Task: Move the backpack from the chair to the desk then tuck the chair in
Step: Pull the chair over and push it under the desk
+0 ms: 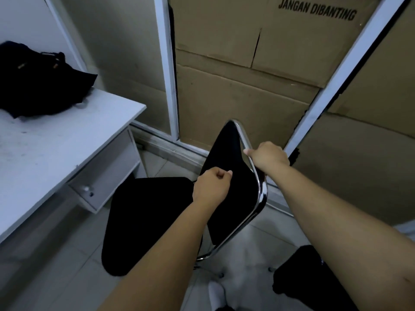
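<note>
The black backpack [42, 81] already lies slumped on the far left of the white counter [56, 149], well apart from both hands, so the first half of the task looks finished. Under the counter's near edge hangs a drawer [105, 176] with a small knob, its corner close above the left part of the chair seat.

The chair [152, 221], with a black seat and backrest and a chrome tube frame, stands on the tiled floor [67, 261] just right of the counter, with its seat pointing left toward the counter and its backrest on the right. The left hand [211, 187] is curled closed over the near top edge of the backrest pad. The right hand [267, 157] is wrapped shut around the chrome rail at the back of the backrest, thumb showing on the tube.

Both hands sit behind the seat, so tucking in means a push leftward, along the line from backrest to seat. The opening beneath the counter looks free beside the drawer, though the drawer's corner may catch the seat. Cardboard boxes [258, 75] and a white frame stand close behind.
</note>
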